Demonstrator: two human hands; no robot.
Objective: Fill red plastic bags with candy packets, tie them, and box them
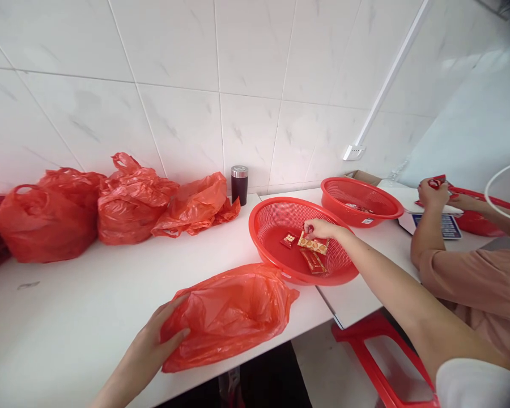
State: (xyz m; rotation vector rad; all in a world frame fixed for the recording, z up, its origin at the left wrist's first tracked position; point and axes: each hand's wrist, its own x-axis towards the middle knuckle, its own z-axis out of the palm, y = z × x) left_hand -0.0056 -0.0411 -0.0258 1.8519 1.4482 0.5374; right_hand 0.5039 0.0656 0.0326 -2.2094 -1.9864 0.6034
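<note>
My left hand [155, 343] grips the near edge of an open red plastic bag [229, 311] lying on the white table [80, 300], thumb pressed on its rim. My right hand [321, 229] reaches into a red mesh basket [272, 218] and pinches a checked orange candy packet [313, 244]. Two more small red packets [312, 262] lie on the basket's floor.
Several full, knotted red bags [110, 204] line the tiled wall at the back left, beside a dark flask [239, 184]. A second red basket [361, 198] stands farther right. A co-worker's hands [433, 192] work over a scale [446, 225]. A red stool [378, 357] stands below.
</note>
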